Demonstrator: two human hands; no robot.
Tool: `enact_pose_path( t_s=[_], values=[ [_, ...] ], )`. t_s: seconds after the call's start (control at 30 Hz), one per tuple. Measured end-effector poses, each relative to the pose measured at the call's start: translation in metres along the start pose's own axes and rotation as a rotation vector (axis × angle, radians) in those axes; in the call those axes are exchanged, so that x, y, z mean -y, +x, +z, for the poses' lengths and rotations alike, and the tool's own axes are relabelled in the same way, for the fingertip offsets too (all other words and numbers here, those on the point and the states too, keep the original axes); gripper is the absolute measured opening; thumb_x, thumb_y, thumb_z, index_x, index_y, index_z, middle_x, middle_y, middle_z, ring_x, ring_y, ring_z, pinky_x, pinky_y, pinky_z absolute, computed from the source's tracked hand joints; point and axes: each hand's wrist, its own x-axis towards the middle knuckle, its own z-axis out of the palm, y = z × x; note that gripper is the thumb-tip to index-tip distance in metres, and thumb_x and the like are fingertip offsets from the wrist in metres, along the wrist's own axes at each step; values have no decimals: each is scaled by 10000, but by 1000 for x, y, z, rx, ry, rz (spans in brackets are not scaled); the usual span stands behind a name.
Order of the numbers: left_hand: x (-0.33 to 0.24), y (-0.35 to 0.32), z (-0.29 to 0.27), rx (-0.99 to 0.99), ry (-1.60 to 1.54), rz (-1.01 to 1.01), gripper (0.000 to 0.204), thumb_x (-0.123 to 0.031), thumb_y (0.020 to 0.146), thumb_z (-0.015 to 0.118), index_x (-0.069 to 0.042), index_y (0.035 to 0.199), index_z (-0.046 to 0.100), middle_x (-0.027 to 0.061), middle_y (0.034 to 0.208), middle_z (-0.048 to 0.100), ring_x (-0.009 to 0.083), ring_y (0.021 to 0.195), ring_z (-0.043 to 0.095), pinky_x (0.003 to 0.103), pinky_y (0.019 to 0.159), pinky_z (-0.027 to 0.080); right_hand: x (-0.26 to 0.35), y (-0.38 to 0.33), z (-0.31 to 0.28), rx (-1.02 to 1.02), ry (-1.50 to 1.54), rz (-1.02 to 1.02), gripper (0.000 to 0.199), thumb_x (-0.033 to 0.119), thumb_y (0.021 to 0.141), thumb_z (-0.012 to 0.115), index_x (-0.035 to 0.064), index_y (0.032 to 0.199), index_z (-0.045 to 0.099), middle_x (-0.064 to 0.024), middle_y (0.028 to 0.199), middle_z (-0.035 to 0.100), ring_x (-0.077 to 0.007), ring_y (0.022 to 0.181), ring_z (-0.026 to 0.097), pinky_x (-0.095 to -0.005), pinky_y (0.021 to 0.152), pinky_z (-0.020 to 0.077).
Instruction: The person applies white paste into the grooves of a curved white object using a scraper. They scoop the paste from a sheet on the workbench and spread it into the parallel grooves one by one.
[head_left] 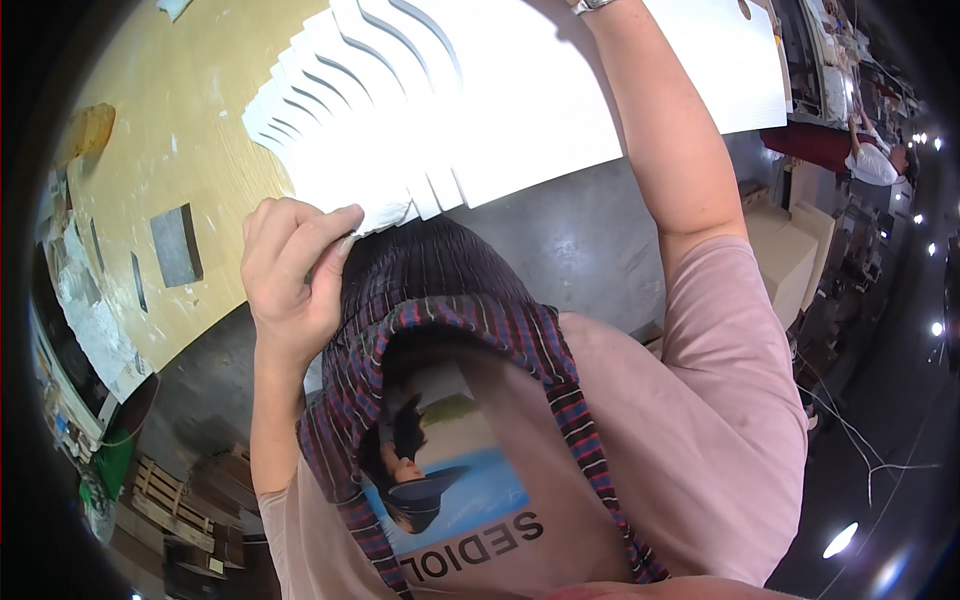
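White sheets [540, 110] lie fanned out on the table in overlapping steps, their staggered curved edges toward the left. My left hand [295, 265] is closed at their near left corner, thumb and forefinger pinching the edge of the sheets. Over the sheets at the right stretches my right forearm [665, 130], with a metal band [590, 5] at the wrist. The right hand itself is beyond the top edge of the picture.
A yellowish wooden table [200, 110] bears a dark grey block [177, 246] and an amber-coloured object [92, 130] at the left. Cardboard boxes [785, 250] stand on the right. Another person [870, 160] is at the far right. Wooden pallets [170, 500] lie lower left.
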Motion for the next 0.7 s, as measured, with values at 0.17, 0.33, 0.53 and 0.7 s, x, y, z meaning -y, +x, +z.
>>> enact_pose_path(
  t_s=[0.17, 0.33, 0.53, 0.7],
  values=[
    [-8, 4, -2, 45, 81, 128, 250, 42, 725, 714, -34, 962, 738, 67, 772, 546, 248, 740, 527, 360, 721, 375, 3, -1, -1, 16, -16, -18, 280, 291, 804, 664, 45, 874, 779, -226, 835, 723, -375, 808, 718, -446, 776, 563],
    [-7, 3, 2, -58, 150, 107, 255, 40, 705, 710, -32, 947, 740, 67, 764, 538, 252, 726, 526, 357, 721, 366, 2, 0, -4, 61, -28, 17, 296, 307, 802, 669, 39, 868, 776, -227, 828, 722, -372, 805, 718, -440, 766, 561],
    [-8, -3, 1, -55, 192, 131, 282, 45, 694, 699, -37, 960, 743, 68, 772, 541, 249, 726, 527, 360, 719, 369, 3, 0, -1, 22, -22, -18, 298, 310, 796, 669, 38, 860, 773, -226, 805, 717, -363, 786, 719, -436, 756, 560],
    [-12, 4, -1, -82, 174, 117, 289, 51, 697, 691, -44, 965, 742, 69, 771, 537, 253, 723, 523, 362, 730, 367, 4, -1, -3, 56, -8, 28, 285, 298, 794, 666, 45, 862, 776, -223, 801, 721, -359, 789, 723, -429, 758, 563]
  ],
)
